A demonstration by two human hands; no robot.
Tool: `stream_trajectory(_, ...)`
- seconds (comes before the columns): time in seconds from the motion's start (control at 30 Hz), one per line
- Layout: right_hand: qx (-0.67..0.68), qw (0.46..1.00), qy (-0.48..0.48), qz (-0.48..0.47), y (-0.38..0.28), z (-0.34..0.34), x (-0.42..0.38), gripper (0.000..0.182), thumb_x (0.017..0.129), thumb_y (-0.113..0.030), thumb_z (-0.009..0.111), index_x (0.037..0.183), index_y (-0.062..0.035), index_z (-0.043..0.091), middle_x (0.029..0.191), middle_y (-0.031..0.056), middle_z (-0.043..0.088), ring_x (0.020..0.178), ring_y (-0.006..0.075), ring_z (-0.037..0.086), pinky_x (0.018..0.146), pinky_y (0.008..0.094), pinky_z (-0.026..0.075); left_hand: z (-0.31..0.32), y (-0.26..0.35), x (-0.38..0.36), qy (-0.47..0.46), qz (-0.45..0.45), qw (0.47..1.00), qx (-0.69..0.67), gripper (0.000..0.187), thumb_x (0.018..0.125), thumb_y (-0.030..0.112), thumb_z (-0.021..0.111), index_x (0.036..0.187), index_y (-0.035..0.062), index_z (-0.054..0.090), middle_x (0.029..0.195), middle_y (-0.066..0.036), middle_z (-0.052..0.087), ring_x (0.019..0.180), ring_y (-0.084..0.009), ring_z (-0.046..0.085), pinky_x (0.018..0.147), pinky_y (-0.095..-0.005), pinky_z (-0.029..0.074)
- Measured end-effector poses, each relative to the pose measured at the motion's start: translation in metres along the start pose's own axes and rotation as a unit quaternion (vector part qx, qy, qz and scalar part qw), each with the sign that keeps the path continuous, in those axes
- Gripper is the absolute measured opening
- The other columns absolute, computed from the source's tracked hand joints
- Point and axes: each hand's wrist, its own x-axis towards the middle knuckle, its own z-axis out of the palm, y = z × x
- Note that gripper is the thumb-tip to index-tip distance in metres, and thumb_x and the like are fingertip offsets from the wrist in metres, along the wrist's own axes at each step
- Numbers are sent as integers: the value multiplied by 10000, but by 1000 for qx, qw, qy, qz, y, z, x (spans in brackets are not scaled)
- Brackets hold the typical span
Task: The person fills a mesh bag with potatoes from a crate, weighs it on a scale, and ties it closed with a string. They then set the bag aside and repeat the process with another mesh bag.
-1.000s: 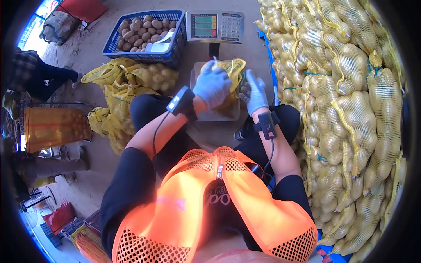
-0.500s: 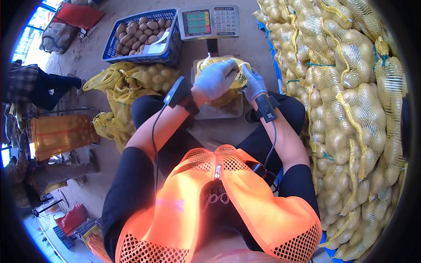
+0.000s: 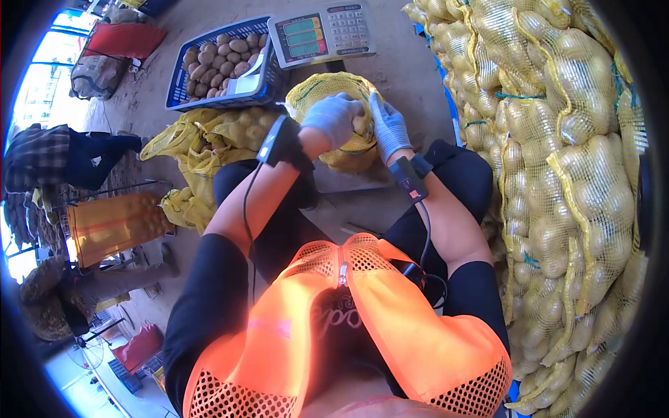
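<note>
A yellow mesh bag (image 3: pixel 348 160) stands in front of me, below the digital scale's display (image 3: pixel 320 33), with its mouth spread wide. My left hand (image 3: pixel 333 120), in a pale glove, reaches across the bag's mouth with its fingers curled on the netting. On the other side, my right hand (image 3: pixel 390 127), gloved too, pinches the rim between thumb and fingers. Part of a brownish round thing, perhaps a potato, shows between the hands. The bag and my hands mostly hide the scale's platform.
A blue crate (image 3: pixel 272 78) of potatoes (image 3: pixel 221 64) with white paper stands beyond the bag to the left. Nearer are filled yellow mesh sacks (image 3: pixel 202 146). Stacked sacks of potatoes (image 3: pixel 536 153) line the right side. Other people (image 3: pixel 77 157) are at the far left, by an orange sack (image 3: pixel 118 226).
The bag's mouth has opened wider, its rim now spread out to the left behind my left hand. Both hands sit slightly lower in view, and the camera has shifted a little.
</note>
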Motion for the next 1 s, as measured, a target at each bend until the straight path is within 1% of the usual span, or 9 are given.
stream_trajectory(0.1, -72, 997, 6, -42, 3, 0, -2, 477, 907, -412, 552, 954, 54, 642, 742, 64, 621, 698, 106, 539, 655, 281, 463, 30, -6, 24, 9, -43, 996, 73, 500, 715, 337, 658, 1150, 108, 571, 1140, -200, 545, 1058, -407, 518, 930, -451, 408)
stream_trajectory(0.17, -111, 993, -7, -30, 2, -2, -4, 477, 908, -411, 551, 939, 56, 644, 692, 65, 602, 652, 97, 521, 619, 289, 456, 32, -14, 40, -81, -169, 979, 81, 619, 671, 474, 660, 1174, 123, 571, 1166, -201, 539, 1108, -407, 488, 941, -467, 382)
stream_trajectory(0.2, -111, 993, -6, -30, 1, -3, -3, 477, 908, -411, 551, 939, 56, 644, 692, 65, 602, 652, 97, 521, 619, 289, 456, 35, -18, 43, -79, -176, 978, 81, 710, 641, 580, 636, 1182, 125, 570, 1175, -202, 538, 1112, -393, 488, 947, -449, 368)
stream_trajectory(0.3, -107, 994, -15, -17, -2, -1, -4, 462, 908, -407, 555, 940, 44, 650, 697, 59, 599, 648, 86, 507, 610, 285, 448, 26, -21, 45, -99, -145, 983, 60, 700, 639, 588, 632, 1184, 152, 575, 1181, -196, 540, 1089, -388, 505, 943, -449, 365)
stream_trajectory(0.37, -2, 1000, 14, -10, -13, 7, -8, 431, 910, -395, 559, 928, 23, 662, 704, 56, 603, 660, 82, 504, 622, 279, 444, 12, -20, 39, -111, -130, 985, 23, 683, 636, 590, 635, 1181, 182, 578, 1164, -183, 549, 1068, -397, 510, 938, -449, 364)
stream_trajectory(0.57, -60, 998, -9, -20, 4, 3, 0, 419, 911, -388, 561, 942, 18, 661, 724, 55, 612, 670, 98, 506, 654, 285, 441, 29, 2, 35, -38, -252, 967, -1, 644, 658, 564, 642, 1172, 181, 578, 1236, -238, 462, 1108, -436, 450, 943, -453, 377)
stream_trajectory(0.8, -86, 995, -13, -46, 10, 0, 6, 432, 910, -396, 554, 943, 23, 654, 739, 57, 613, 690, 105, 513, 655, 289, 437, 44, -9, 29, 5, -183, 983, 16, 329, 775, 386, 589, 1051, 215, 638, 1054, -122, 626, 1095, -311, 499, 952, -484, 298)
stream_trajectory(0.9, -34, 998, -41, -27, -2, 10, -11, 412, 919, -370, 561, 1010, 23, 645, 842, 13, 619, 746, 93, 514, 682, 263, 442, 70, -11, 47, 35, -226, 973, 25, 313, 796, 342, 584, 1081, 226, 639, 1180, -145, 575, 1221, -345, 439, 969, -537, 324)
stream_trajectory(1.0, -41, 999, -5, -23, 0, 11, -10, 380, 925, -347, 561, 1014, 11, 651, 836, -4, 606, 742, 75, 504, 665, 246, 435, 32, 4, 43, -12, -262, 965, -19, 357, 788, 363, 579, 1108, 214, 637, 1215, -158, 550, 1225, -359, 427, 959, -511, 358)
